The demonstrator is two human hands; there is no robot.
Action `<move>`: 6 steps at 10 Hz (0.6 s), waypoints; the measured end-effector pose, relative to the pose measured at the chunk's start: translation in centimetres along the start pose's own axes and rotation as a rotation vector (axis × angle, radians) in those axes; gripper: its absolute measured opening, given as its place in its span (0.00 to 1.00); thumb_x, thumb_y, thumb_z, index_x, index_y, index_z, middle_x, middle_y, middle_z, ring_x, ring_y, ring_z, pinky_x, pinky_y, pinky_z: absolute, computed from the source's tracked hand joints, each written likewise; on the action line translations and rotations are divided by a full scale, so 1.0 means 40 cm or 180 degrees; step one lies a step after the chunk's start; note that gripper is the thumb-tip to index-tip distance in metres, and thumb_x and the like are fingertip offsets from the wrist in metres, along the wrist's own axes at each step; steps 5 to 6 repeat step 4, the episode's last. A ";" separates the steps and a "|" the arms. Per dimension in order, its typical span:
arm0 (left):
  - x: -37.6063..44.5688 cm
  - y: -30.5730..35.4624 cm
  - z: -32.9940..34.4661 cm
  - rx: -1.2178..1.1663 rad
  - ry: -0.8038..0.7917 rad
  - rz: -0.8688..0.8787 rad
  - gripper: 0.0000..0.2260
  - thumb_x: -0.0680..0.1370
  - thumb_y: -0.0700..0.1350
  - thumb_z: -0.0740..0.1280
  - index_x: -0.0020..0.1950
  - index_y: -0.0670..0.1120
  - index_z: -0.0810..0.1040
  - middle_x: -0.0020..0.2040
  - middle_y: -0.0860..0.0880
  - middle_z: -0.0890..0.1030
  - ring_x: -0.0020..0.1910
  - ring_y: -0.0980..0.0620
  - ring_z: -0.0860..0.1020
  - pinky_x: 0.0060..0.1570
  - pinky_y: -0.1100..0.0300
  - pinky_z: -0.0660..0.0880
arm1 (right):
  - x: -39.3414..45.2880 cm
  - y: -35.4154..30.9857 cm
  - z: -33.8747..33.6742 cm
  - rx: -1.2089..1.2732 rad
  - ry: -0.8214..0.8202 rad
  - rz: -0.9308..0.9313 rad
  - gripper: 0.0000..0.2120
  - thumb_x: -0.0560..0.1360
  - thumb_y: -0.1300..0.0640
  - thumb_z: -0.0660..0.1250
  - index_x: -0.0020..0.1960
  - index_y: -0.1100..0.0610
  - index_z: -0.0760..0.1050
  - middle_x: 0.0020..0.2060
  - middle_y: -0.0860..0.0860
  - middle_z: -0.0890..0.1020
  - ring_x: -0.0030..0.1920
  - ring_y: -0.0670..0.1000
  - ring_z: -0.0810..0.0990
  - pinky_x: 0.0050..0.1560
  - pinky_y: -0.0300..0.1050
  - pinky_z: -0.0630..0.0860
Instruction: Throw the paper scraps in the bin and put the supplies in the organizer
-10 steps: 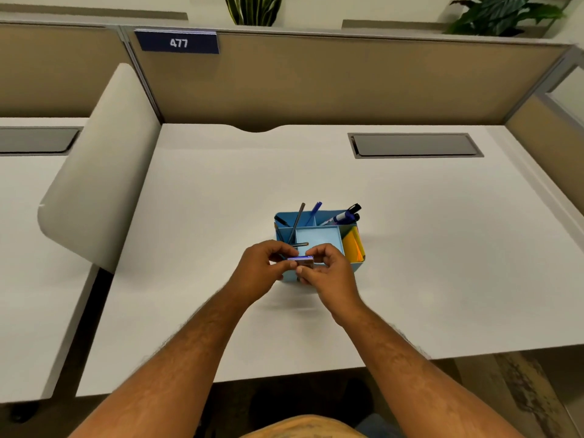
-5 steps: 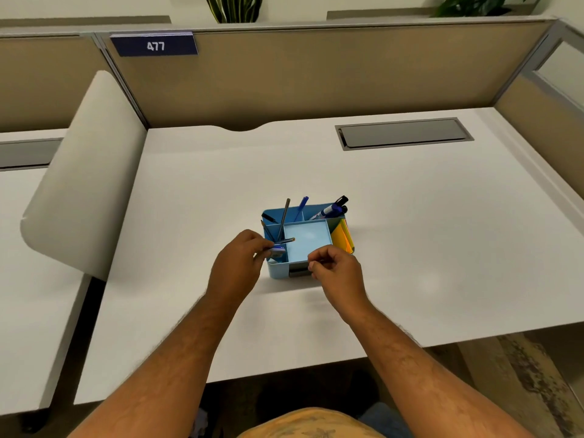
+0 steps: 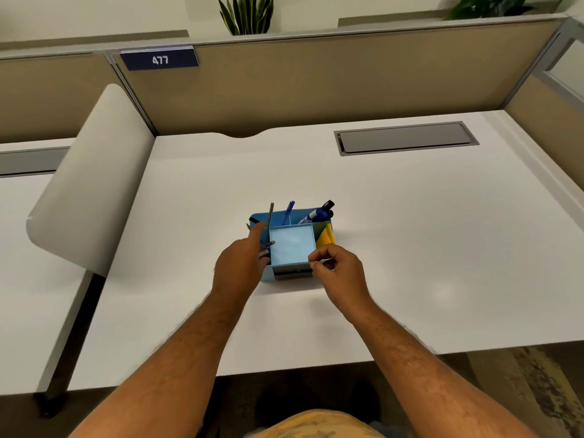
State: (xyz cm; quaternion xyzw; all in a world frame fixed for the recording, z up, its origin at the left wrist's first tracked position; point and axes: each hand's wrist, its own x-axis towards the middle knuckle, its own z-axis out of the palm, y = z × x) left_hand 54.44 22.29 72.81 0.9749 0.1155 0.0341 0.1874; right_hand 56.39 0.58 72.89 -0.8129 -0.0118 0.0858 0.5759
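White cubicle desk [image 3: 410, 248] is looking bare: no scraps or loose supplies showing. Blue organizer [image 3: 292, 248] is sitting mid-desk, holding pens, markers, notes. Left hand [image 3: 241, 263] is pinching something small at its left compartment; right hand [image 3: 338, 267] is curling loosely, apparently empty. Probably nearly done.

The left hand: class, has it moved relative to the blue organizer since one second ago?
Yes. The left hand has shifted from the blue organizer's front edge to its left side, fingers now by the left compartment.

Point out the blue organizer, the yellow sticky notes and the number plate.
blue organizer [image 3: 268, 275]: head view, front left wall.
yellow sticky notes [image 3: 325, 237]: head view, top face.
number plate [image 3: 159, 60]: head view, the digits.
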 end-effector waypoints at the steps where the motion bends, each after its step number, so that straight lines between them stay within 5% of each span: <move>1: -0.022 -0.004 -0.007 -0.0186 0.0204 -0.0146 0.32 0.75 0.48 0.77 0.76 0.54 0.68 0.57 0.48 0.84 0.56 0.45 0.80 0.46 0.51 0.78 | 0.006 0.012 -0.035 0.0000 -0.0066 -0.0017 0.08 0.75 0.63 0.72 0.46 0.49 0.84 0.44 0.44 0.86 0.43 0.38 0.82 0.38 0.27 0.76; 4: -0.160 0.018 0.041 -0.1598 0.0560 -0.1182 0.21 0.75 0.49 0.78 0.66 0.53 0.77 0.61 0.57 0.79 0.60 0.51 0.79 0.54 0.57 0.74 | 0.043 0.035 -0.128 -0.0276 -0.0314 -0.0461 0.11 0.76 0.63 0.70 0.46 0.46 0.82 0.44 0.40 0.84 0.46 0.39 0.81 0.39 0.25 0.74; 6: -0.160 0.018 0.041 -0.1598 0.0560 -0.1182 0.21 0.75 0.49 0.78 0.66 0.53 0.77 0.61 0.57 0.79 0.60 0.51 0.79 0.54 0.57 0.74 | 0.043 0.035 -0.128 -0.0276 -0.0314 -0.0461 0.11 0.76 0.63 0.70 0.46 0.46 0.82 0.44 0.40 0.84 0.46 0.39 0.81 0.39 0.25 0.74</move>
